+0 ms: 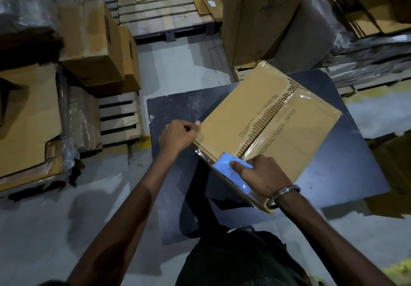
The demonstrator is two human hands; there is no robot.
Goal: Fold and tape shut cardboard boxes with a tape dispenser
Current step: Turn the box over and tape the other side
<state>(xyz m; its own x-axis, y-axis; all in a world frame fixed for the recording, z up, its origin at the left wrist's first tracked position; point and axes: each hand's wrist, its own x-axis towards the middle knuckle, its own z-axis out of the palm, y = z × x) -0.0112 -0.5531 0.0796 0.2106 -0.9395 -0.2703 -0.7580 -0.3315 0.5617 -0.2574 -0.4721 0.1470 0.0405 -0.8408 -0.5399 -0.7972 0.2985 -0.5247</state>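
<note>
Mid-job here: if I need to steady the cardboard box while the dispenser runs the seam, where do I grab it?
Grip the cardboard box at its near-left corner, coming from the left as the left hand does. That corner overhangs nothing and sits clear of the centre seam, where the right hand holds the blue tape dispenser.

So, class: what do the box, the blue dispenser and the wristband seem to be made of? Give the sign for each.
Box: brown corrugated cardboard, matt; fluted ridges show along the centre seam, with glossy clear tape at the edges.
Dispenser: probably plastic; smooth, pale blue, slightly shiny.
Wristband: looks like metal links; it glints silver, though it is too small to be sure.
</note>
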